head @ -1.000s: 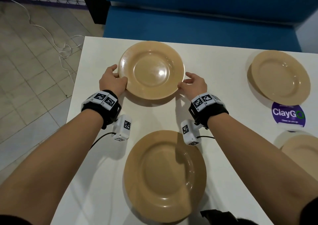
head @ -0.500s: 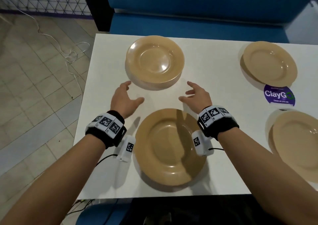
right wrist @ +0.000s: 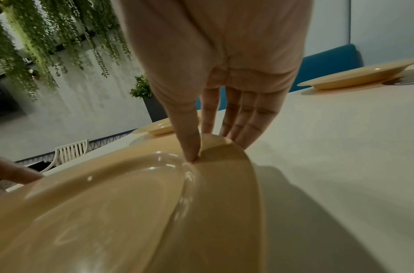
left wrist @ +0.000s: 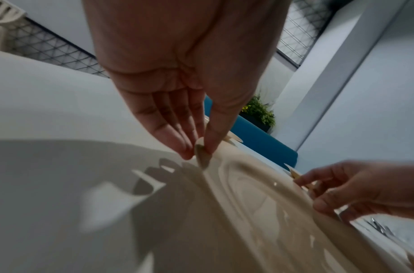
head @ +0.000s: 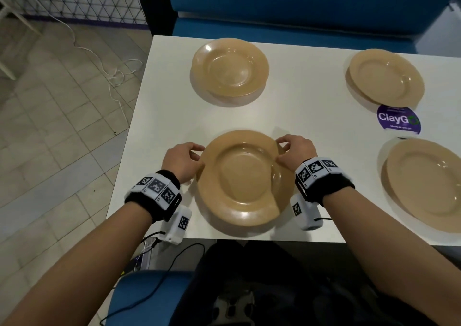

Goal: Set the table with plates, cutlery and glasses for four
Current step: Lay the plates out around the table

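Note:
Four tan plates lie on the white table. The near-left plate sits at the front edge between my hands. My left hand pinches its left rim, thumb on top and fingers beneath, and the left wrist view shows this pinch on the rim. My right hand pinches the right rim; in the right wrist view its thumb presses on the plate with the fingers under the edge. The far-left plate, far-right plate and near-right plate lie untouched.
A purple ClayGo sticker is stuck to the table between the two right-hand plates. A blue bench runs along the table's far side, and a blue seat is below me. A white cable lies on the tiled floor to the left.
Both hands let go of the far-left plate, drew back towards me and took hold of the near-left plate's rim. My head view has pulled back from the table.

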`<move>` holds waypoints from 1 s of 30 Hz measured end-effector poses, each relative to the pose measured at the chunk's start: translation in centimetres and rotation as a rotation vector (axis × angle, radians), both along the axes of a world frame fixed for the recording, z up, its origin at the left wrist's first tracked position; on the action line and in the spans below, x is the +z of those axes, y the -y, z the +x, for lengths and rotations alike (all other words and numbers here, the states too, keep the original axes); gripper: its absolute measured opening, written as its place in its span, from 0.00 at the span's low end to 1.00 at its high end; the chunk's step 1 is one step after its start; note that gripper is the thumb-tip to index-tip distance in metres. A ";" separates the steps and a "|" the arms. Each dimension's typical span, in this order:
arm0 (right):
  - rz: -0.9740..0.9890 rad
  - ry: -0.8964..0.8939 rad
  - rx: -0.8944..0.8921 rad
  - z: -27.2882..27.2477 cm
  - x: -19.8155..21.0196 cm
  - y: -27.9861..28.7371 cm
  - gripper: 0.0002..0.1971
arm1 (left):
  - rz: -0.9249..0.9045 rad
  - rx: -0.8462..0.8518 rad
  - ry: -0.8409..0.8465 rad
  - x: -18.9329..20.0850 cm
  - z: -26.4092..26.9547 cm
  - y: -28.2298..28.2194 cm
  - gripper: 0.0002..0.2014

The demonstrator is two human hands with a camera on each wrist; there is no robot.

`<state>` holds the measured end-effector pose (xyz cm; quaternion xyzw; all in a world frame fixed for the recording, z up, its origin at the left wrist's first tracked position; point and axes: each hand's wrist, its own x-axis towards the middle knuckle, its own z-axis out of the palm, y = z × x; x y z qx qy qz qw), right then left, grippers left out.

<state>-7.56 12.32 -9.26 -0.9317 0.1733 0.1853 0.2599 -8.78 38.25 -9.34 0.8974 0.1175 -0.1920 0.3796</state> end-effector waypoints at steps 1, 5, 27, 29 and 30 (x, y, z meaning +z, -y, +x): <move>0.007 0.007 0.003 -0.2 0.0 0.0 0.23 | 0.007 0.002 0.010 0.0 -0.1 -0.1 0.18; 0.039 0.008 0.044 -0.8 -0.1 -0.6 0.24 | 0.062 0.014 0.041 0.0 -0.3 -0.8 0.17; 0.145 0.028 0.116 -1.9 -0.4 -1.7 0.27 | 0.074 0.093 0.054 0.1 -1.2 -2.5 0.17; 0.151 0.032 0.115 -1.8 -0.5 -1.7 0.27 | 0.077 0.098 0.059 0.0 -1.1 -2.6 0.16; 0.153 0.032 0.115 -1.8 -0.5 -1.7 0.27 | 0.080 0.100 0.062 0.0 -1.1 -2.6 0.16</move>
